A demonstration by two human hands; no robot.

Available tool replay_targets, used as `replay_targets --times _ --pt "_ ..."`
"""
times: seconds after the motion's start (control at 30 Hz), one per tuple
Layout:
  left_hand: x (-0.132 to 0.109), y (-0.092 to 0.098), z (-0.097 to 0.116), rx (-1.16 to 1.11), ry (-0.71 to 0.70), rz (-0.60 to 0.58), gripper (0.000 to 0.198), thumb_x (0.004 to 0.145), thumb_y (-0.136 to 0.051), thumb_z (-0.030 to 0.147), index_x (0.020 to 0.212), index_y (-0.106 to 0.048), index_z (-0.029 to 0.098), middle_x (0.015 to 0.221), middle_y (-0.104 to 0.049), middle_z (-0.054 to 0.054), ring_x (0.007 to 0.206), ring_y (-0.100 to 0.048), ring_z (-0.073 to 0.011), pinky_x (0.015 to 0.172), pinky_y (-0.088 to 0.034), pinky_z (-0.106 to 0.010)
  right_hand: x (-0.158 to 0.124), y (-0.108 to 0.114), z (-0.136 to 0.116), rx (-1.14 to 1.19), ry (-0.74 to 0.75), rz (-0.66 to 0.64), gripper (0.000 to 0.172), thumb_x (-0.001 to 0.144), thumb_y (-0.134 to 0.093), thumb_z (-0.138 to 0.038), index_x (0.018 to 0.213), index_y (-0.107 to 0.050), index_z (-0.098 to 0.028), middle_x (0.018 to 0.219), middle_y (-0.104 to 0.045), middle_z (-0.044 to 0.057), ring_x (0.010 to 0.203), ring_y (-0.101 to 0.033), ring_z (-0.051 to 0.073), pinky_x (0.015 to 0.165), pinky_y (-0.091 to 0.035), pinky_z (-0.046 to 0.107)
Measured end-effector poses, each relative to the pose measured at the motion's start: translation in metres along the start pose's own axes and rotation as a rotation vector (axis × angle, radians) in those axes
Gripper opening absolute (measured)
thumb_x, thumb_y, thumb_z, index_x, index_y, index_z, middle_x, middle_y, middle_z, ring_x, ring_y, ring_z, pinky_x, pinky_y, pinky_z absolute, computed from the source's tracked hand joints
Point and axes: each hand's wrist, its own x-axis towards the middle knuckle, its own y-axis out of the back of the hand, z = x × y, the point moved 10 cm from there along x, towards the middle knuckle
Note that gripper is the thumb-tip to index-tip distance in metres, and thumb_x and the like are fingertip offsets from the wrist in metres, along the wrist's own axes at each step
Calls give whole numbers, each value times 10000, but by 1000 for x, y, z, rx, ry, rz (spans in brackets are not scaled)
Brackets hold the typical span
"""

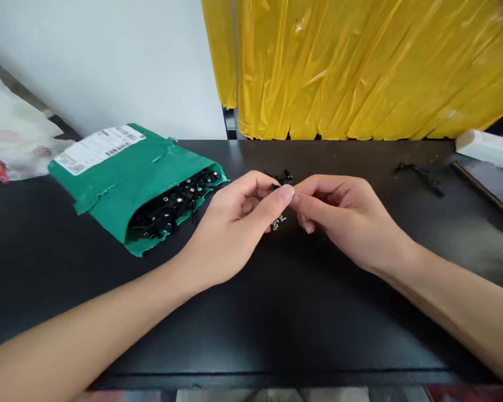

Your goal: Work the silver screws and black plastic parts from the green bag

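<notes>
My left hand [230, 234] is closed, pinching a small black part [275, 187] between thumb and forefinger. The fingertips of my right hand [346, 220] are pressed together and meet the left thumb at that same spot. Whatever sits between the right fingertips is mostly hidden and too small to name. Just behind the fingers lie more black pieces [286, 176] on the dark table. Several small silver screw-like bits [278, 222] show below the joined fingertips, partly covered by my left hand.
A torn green mailing bag [138, 173] lies at the left, its mouth full of black parts with shiny metal ends [171, 206]. At the right are a thin black piece [421, 176] and a white block [488, 148]. Yellow plastic sheeting [339, 72] hangs behind the table [276, 335].
</notes>
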Motion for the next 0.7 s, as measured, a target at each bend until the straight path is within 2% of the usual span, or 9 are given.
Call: replay_targets --times 0.17,0.33,0.53,0.7 --pt "2 3 7 60 -51 54 155 974 -852 244 901 -724 194 705 -624 73 600 -535 -68 535 -438 -175 -3 1 -3 8 7 0 203 917 -920 -315 788 -802 -211 673 -659 -58 601 -556 55 555 -446 175" --pt "2 5 13 118 -105 78 156 1016 -763 269 883 -717 201 675 -600 63 588 -520 -90 514 -408 -224 -6 0 -12 -3 56 -2 155 920 -908 -242 804 -813 -204 678 -672 -62 601 -559 47 550 -448 160" --pt "1 7 18 160 -140 100 172 1014 -735 275 861 -713 200 656 -586 60 579 -514 -96 499 -396 -238 -6 -1 -17 -54 115 21 128 943 -854 -192 825 -805 -192 655 -653 -66 587 -551 42 539 -444 158" --pt "0 10 20 204 -171 133 187 1003 -740 277 839 -702 194 645 -577 63 568 -498 -87 493 -396 -226 -8 -1 -23 -147 195 67 171 1004 -741 -180 843 -799 -191 647 -639 -70 585 -529 40 533 -429 164"
